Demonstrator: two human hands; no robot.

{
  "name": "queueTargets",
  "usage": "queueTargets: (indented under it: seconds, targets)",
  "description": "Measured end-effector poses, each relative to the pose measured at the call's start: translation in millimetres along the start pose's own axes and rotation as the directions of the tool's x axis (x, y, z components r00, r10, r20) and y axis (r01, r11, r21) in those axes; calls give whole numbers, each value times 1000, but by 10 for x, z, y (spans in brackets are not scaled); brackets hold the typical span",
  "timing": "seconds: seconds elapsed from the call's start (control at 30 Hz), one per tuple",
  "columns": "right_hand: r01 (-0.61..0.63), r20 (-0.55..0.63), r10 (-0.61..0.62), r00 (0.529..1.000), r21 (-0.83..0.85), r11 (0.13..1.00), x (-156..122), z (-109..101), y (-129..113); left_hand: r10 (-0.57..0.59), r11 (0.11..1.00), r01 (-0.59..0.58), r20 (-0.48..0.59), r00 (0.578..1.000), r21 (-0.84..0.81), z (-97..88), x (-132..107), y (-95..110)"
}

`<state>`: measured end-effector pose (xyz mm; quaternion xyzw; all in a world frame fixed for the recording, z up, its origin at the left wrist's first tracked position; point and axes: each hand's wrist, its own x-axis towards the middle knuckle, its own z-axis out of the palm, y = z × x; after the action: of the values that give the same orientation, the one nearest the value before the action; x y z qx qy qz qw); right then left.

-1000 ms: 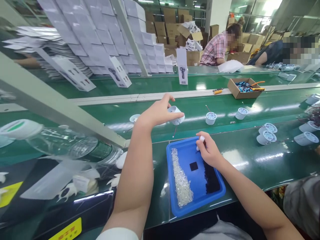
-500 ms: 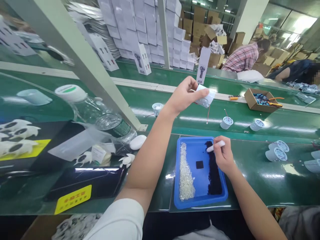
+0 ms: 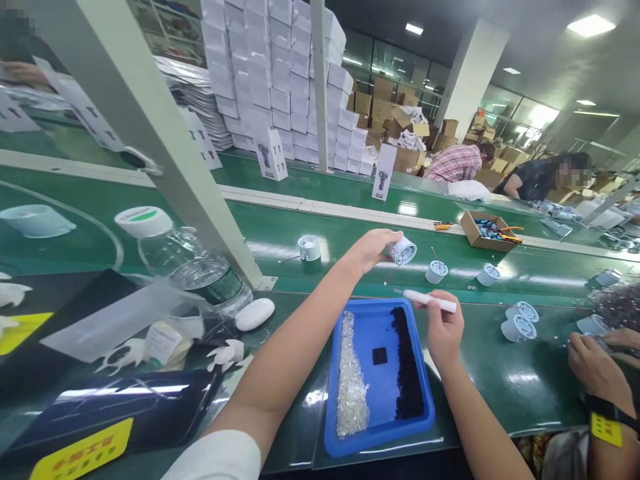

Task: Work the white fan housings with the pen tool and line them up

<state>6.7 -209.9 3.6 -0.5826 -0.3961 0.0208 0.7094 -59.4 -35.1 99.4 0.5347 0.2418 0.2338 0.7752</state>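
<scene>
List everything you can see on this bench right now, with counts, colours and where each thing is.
white cylindrical part: one, white, held up in the left hand over the belt
white pen-like tool: one, white, in the right hand above the tray
blue tray: one, blue, front centre, holding a clear pile and a dark pile
parts on belt: at least five, white, spread along the green belt
water bottle: one, clear with white cap, left
cardboard box: one, brown, far side of belt
white boxes: many, stacked behind
co-worker's hand: one, right edge
left hand: holding the part
right hand: gripping the tool
</scene>
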Motion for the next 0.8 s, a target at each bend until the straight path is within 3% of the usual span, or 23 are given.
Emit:
queueTargets:
  seconds: [0.07, 0.13, 0.37, 0.57, 0.7, 0.8]
  targets:
    - [14, -131, -15, 991, -10, 1000, 27, -6, 6, -5, 1000, 5, 7, 1000, 22, 43, -33, -18]
    - [4, -180, -7, 984, -17, 1000, 40, -1, 16, -4, 998, 3, 13, 1000, 65, 75, -64, -27]
    - [-4, -115, 12, 993, 75, 997, 20, 14, 69, 4, 988, -14, 64, 998, 155, 117, -88, -54]
    - [-20, -89, 23, 996, 32, 999, -11, 21, 76, 6, 979, -33, 135, 991, 203, 184, -118, -123]
    - [-50, -119, 35, 992, -121, 991, -15, 33, 108, 41, 954, -50, 36, 998, 296, 237, -114, -177]
    - [-150, -35, 146, 989, -231, 961, -21, 81, 113, 117, 906, -70, -87, 989, 417, 259, -120, -192]
